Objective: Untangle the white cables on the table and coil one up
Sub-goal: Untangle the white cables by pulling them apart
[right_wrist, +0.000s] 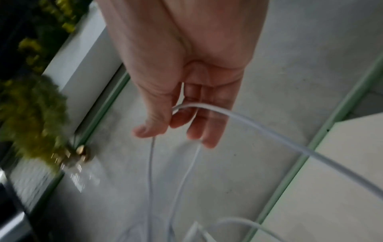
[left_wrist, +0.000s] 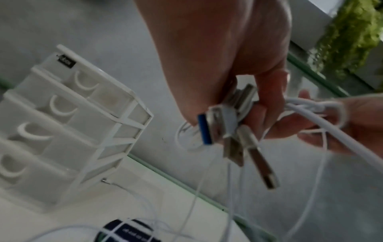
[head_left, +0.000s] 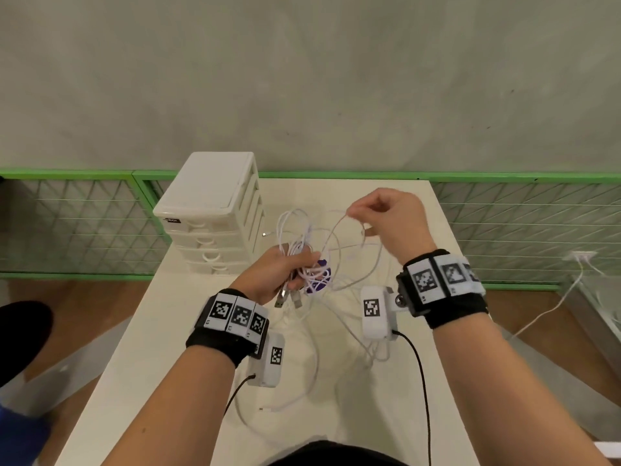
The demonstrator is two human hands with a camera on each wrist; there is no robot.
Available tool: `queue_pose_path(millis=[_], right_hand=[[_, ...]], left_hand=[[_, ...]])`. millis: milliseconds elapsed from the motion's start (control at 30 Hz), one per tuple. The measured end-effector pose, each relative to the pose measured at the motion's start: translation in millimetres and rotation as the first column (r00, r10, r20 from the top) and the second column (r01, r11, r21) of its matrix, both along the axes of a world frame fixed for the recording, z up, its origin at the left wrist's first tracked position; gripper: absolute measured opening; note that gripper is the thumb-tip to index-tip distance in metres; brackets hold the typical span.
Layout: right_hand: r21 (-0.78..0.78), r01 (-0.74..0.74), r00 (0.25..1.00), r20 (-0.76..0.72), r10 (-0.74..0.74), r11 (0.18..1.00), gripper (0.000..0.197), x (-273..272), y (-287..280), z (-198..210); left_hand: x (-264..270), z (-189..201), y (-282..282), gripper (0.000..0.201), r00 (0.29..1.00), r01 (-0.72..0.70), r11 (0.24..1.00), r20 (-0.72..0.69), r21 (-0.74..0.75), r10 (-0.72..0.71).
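Progress: in the head view the white cables (head_left: pixel 304 250) are one loose tangle, partly lifted and partly lying on the table (head_left: pixel 141 348). The untangling looks like it is in its early or middle part.
Done: the USB plugs (left_wrist: pixel 232 124) are gathered together in one hand, so the cable ends are sorted at one side.
Left: no cable is free from the others, and no coil is seen. Separating one cable and winding it are both still open, as a judgement from these views.
Left hand: the left hand (head_left: pixel 277 274) has its fingers curled around the bundle of plugs and several strands, and holds them above the table.
Right hand: the right hand (head_left: pixel 386 216) is raised beside the bundle. Its thumb and fingers (right_wrist: pixel 180 119) pinch one white strand (right_wrist: pixel 259 127), which runs down to the tangle.
Place of the cables: near the middle of the table, between the two hands, with long loops that trail toward the person. A dark round object (head_left: pixel 319 280) lies under the strands.
Container: a white drawer unit (head_left: pixel 215 213) stands at the back left of the table, just beside the cables. Its drawers are shut, and what is inside cannot be told.
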State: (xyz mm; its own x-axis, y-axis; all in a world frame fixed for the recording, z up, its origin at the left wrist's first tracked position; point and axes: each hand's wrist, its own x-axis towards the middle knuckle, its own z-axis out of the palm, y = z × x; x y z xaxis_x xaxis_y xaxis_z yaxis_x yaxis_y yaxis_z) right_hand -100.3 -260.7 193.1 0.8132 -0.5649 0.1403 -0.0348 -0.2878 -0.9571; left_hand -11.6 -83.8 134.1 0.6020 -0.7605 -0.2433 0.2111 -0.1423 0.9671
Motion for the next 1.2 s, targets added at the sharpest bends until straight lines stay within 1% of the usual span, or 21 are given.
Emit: queue_pose_path(millis=[100,200,267,300,333,367,400,433,500,533,567,600,633,700,767,833,933,1000,1100,1133,1200], right_hand=[[0.066,0.184,0.974,0.121,-0.191,0.981,0.014,-7,-19,13],[0.117,0.347,0.915,0.177,-0.363,0.931,0.016,-15,-40,12],[0.151,0.459,0.863,0.161,-0.480,0.876,0.016,-22,-54,0],[0.115,0.513,0.844,0.115,-0.524,0.851,0.014,-24,-62,-8],[0.017,0.541,0.840,0.041,-0.541,0.841,0.009,-27,-67,-17],[-0.104,0.524,0.848,-0.025,-0.529,0.845,0.006,-29,-68,-25],[-0.218,0.476,0.867,-0.048,-0.496,0.852,0.017,-30,-67,-30],[-0.305,0.400,0.906,-0.010,-0.423,0.864,0.027,-30,-62,-32],[-0.414,0.167,0.986,0.061,-0.155,0.895,0.037,-24,-42,-27],[-0.452,0.008,1.000,0.010,-0.004,0.892,0.036,-19,-29,-24],[-0.486,-0.132,0.991,-0.068,0.114,0.864,0.033,-13,-18,-23],[-0.514,-0.210,0.978,-0.119,0.174,0.832,0.028,-8,-9,-24],[-0.554,-0.216,0.976,-0.115,0.183,0.804,0.021,-3,-4,-24],[-0.628,-0.116,0.990,-0.006,0.144,0.770,0.013,2,-1,-22],[-0.602,-0.063,0.990,0.062,0.125,0.796,0.008,7,0,-15],[-0.491,-0.014,0.981,0.163,0.107,0.871,0.010,11,0,-4],[-0.244,0.133,0.941,0.336,-0.045,0.961,0.022,12,-6,18],[-0.142,0.232,0.909,0.383,-0.163,0.962,0.024,10,-20,27],[-0.099,0.376,0.886,0.330,-0.326,0.921,0.017,1,-44,13],[-0.106,0.415,0.885,0.275,-0.375,0.903,0.014,-4,-52,2],[-0.194,0.467,0.884,0.087,-0.459,0.863,0.013,-13,-64,-27]], left_hand=[[1,-12,6,0.019,1.000,0.017,0.995,0.017,0.103,-0.019],[2,-32,14,0.022,0.999,0.036,0.986,0.025,0.160,-0.041],[4,-41,18,0.026,0.996,0.031,0.977,0.079,0.210,-0.049],[5,-43,19,0.028,0.993,-0.001,0.973,0.114,0.231,-0.026],[6,-44,18,0.029,0.988,-0.058,0.969,0.151,0.239,0.022],[6,-41,17,0.030,0.979,-0.123,0.965,0.190,0.234,0.079],[6,-36,14,0.029,0.967,-0.175,0.961,0.224,0.216,0.126],[5,-28,11,0.027,0.957,-0.201,0.962,0.248,0.185,0.152],[4,-8,2,0.018,0.948,-0.191,0.974,0.280,0.119,0.152],[3,1,-3,0.015,0.944,-0.180,0.979,0.297,0.091,0.146],[1,10,-7,0.014,0.940,-0.170,0.984,0.310,0.058,0.144],[0,18,-10,0.012,0.937,-0.165,0.986,0.318,0.027,0.148],[-1,25,-13,0.011,0.935,-0.160,0.987,0.320,-0.001,0.152],[-2,33,-15,0.013,0.930,-0.140,0.990,0.340,-0.017,0.137],[-1,32,-13,0.021,0.932,-0.134,0.991,0.343,0.016,0.120],[0,25,-12,0.026,0.942,-0.129,0.989,0.322,0.076,0.098],[-5,4,-12,0.020,0.943,-0.122,0.956,0.332,0.268,0.027],[-6,-15,-8,0.020,0.957,-0.151,0.929,0.286,0.338,0.052],[0,-26,2,0.022,0.951,-0.261,0.914,0.244,0.311,0.188],[3,-25,5,0.020,0.935,-0.321,0.905,0.244,0.281,0.256],[9,-16,7,0.020,0.888,-0.426,0.890,0.261,0.164,0.377]])
